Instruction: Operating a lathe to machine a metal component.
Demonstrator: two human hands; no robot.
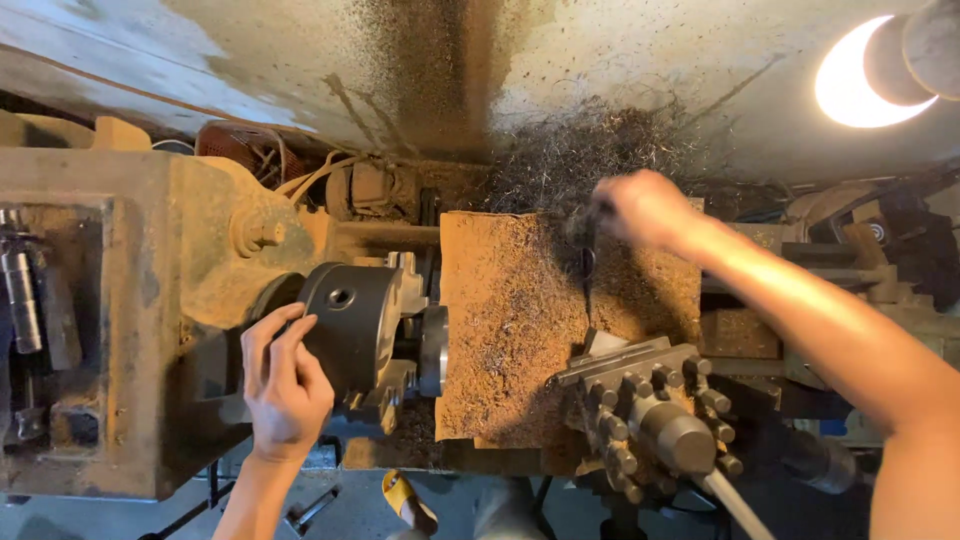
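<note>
We look down on a big, old, rusty brown metal lathe. Our left hand rests on the round dark grey metal chuck near the left end of the lathe. The fingers are spread and curl over the near rim of the chuck, so this hand is open and pressing on it, not wrapped all the way around.

Our right hand is over the far edge of the flat brown plate covered in metal dust, which sits in the middle of the lathe. This hand is closed around a thin dark tool that hangs down from it toward the plate. We cannot tell what kind of tool it is.

Just behind that hand lies a dark pile of curly metal shavings. Near the front right of the plate stands a grey metal tool post with many bolts. A bright round lamp glows in the top right corner.
</note>
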